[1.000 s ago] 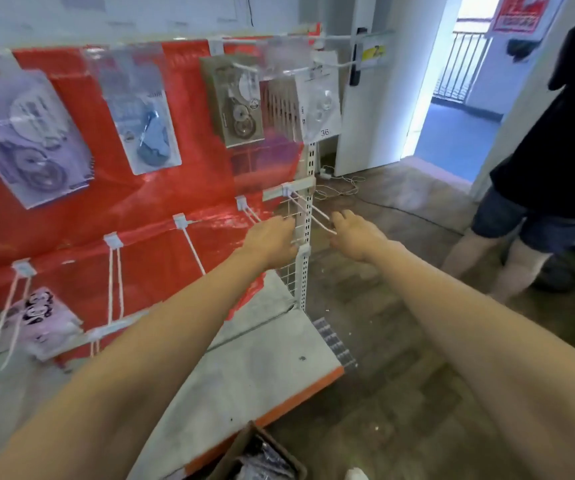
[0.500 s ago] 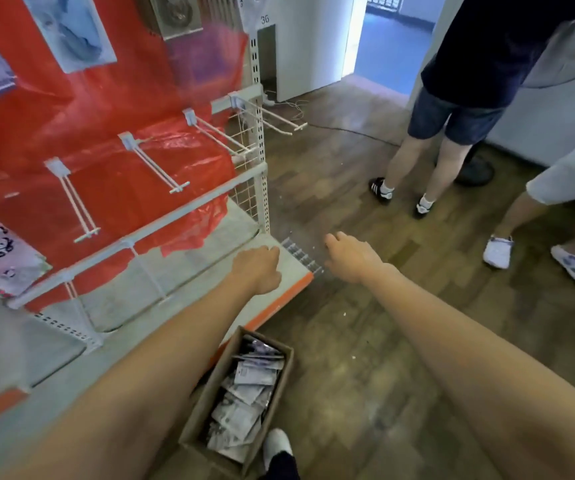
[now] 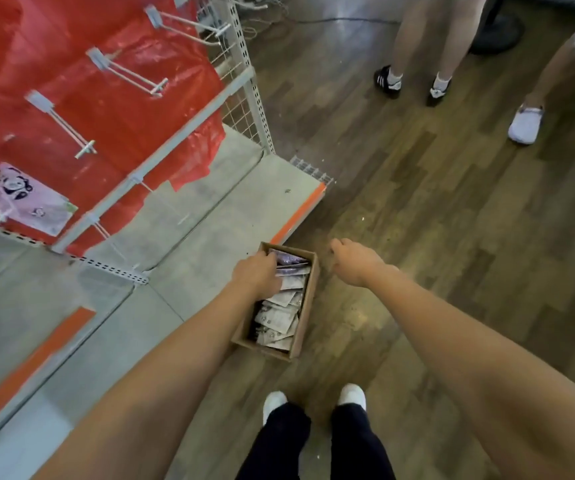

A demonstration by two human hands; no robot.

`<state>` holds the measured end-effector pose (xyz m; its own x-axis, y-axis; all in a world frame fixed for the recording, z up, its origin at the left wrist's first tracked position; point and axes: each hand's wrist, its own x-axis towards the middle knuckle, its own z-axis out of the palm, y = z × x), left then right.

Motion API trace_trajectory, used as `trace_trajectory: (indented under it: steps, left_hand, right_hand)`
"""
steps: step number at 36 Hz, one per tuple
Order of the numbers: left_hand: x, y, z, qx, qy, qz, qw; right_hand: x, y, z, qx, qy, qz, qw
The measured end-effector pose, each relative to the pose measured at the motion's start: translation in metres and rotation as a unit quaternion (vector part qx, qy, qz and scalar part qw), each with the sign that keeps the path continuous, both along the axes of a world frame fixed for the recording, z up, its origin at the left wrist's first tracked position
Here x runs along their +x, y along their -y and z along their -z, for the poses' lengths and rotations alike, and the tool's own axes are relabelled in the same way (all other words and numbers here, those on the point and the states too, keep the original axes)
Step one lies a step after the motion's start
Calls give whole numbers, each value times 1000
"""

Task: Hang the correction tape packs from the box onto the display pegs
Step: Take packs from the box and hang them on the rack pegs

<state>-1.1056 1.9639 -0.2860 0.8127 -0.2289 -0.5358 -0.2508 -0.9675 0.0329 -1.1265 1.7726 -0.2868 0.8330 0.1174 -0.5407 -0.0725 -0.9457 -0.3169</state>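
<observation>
Our rack [image 3: 251,98] stood left with bare pegs [image 3: 130,72] jutting out; rising carelessly, we could have snagged an arm. The box [image 3: 305,306] sat on the floor, packs [image 3: 277,318] loose inside. Our left hand [image 3: 256,277] reached in, grip hidden; several packs might have lifted together and spilled. Our right hand [image 3: 352,263] hung loosely curled, holding nothing.

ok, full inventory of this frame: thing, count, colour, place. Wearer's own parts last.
brown cardboard box: one, on wooden floor beside shelf base.
plastic-wrapped packs: many, white and purple, inside box.
white wire display pegs: several, on red-backed rack, upper left.
pink panda-print pack: one, hanging on a peg, far left.
grey shelf base: one, orange edge strip, under rack.
bystanders' legs: two people, top right.
left hand: reaching into box, fingers hidden.
right hand: beside box, loosely curled, holding nothing.
</observation>
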Motion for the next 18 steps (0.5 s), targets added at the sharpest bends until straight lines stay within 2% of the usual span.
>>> trace_trajectory:
  steps: [11,18]
  left_hand:
    - [-19,-69,27,-64,-4,33,997]
    - [-28,-156,106,-85,-52,6,995]
  right_hand:
    - [-31,-81,32,31,-15,82,996]
    - [-57,-162,118,55,-46,112,991]
